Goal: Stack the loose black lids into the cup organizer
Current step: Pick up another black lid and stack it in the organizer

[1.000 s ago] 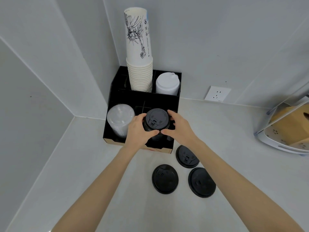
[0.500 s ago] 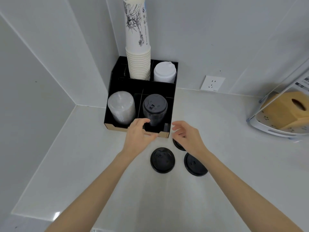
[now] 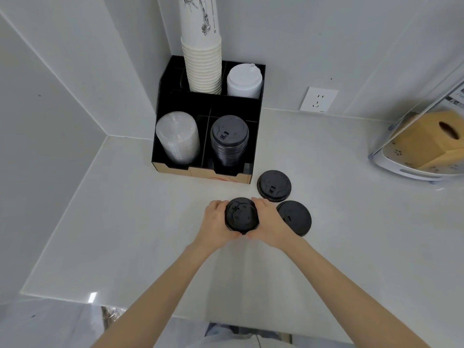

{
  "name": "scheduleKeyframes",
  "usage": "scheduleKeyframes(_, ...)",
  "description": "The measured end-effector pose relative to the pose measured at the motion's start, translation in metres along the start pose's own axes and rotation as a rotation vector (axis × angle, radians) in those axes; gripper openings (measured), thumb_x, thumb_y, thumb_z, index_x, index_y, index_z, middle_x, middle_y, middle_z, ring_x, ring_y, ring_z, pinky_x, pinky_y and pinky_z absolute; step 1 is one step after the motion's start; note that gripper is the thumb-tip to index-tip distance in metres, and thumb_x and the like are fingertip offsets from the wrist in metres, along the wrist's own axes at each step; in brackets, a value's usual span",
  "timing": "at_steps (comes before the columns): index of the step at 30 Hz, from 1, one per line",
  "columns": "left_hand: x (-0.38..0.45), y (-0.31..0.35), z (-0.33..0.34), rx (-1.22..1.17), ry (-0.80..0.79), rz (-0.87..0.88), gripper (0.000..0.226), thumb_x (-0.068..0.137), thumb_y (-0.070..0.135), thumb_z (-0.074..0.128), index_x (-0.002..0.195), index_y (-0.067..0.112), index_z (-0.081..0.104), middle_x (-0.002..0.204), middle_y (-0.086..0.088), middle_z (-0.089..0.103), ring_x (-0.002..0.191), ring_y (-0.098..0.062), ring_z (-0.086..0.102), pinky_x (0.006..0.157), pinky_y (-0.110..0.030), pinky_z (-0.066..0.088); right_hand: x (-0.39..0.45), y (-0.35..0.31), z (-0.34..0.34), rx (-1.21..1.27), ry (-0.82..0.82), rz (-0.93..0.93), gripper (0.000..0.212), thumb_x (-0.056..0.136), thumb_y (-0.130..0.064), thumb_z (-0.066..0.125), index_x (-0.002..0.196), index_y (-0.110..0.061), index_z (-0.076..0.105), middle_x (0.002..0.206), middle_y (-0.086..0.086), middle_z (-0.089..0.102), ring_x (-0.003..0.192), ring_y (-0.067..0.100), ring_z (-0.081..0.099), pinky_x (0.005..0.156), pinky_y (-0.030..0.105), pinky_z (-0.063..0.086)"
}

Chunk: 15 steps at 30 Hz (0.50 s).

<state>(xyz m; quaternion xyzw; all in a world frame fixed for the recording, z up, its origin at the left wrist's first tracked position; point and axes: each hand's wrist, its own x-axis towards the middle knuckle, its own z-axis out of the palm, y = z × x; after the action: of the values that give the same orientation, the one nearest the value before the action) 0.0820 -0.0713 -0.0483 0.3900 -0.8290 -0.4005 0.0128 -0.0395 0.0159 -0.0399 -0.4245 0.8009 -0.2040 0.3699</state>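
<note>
Left hand (image 3: 216, 223) and right hand (image 3: 270, 223) grip one black lid (image 3: 241, 217) between them on the white counter (image 3: 125, 234). Two more loose lids (image 3: 274, 185) lie just right; the cup organizer (image 3: 173, 104) stands farther back.

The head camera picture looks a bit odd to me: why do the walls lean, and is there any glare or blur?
Head view: wide-angle lens bends the wall seams outward and stretches the forearms; a small bright glint sits on the counter edge; soft shadows under both hands; the black lid they hold looks sharp, the frame edges softer.
</note>
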Motion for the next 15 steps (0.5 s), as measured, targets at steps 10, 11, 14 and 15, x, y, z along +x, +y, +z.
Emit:
scheduleKeyframes(10,0.000,0.000,0.003,-0.051,0.034,-0.024,0.071,0.058,0.014,0.079,0.122,0.007,0.048,0.120,-0.019,0.048,0.114,-0.032,0.043,0.097,-0.026,0.032,0.002,-0.001,0.007,0.022,0.073,0.008,0.080,0.064,-0.013,0.076,0.132,-0.007,0.033,0.132,0.014,0.038,0.124,0.029,0.031,0.105,0.033,0.031)
scheduleKeyframes(11,0.000,-0.001,0.001,-0.063,0.037,-0.020,0.071,0.058,0.013,0.078,0.122,0.008,0.048,0.120,-0.017,0.048,0.114,-0.030,0.045,0.094,-0.022,0.033,0.000,-0.002,0.005,0.042,0.080,0.002,0.080,0.064,-0.012,0.076,0.132,-0.008,0.033,0.132,0.013,0.038,0.124,0.028,0.032,0.105,0.032,0.032)
scheduleKeyframes(14,0.000,0.004,-0.010,-0.108,0.055,0.018,0.071,0.059,0.011,0.078,0.123,0.010,0.048,0.121,-0.014,0.048,0.111,-0.024,0.049,0.085,-0.012,0.031,-0.003,-0.006,-0.004,0.069,0.132,-0.033,0.079,0.063,-0.014,0.077,0.131,-0.012,0.037,0.132,0.011,0.041,0.123,0.027,0.035,0.103,0.033,0.033)
scheduleKeyframes(15,0.000,0.007,-0.015,-0.121,0.064,0.038,0.071,0.059,0.011,0.078,0.123,0.011,0.048,0.121,-0.013,0.048,0.110,-0.023,0.050,0.085,-0.015,0.034,-0.003,-0.008,-0.007,0.077,0.154,-0.045,0.079,0.062,-0.015,0.078,0.130,-0.013,0.038,0.132,0.010,0.042,0.123,0.027,0.037,0.103,0.034,0.034)
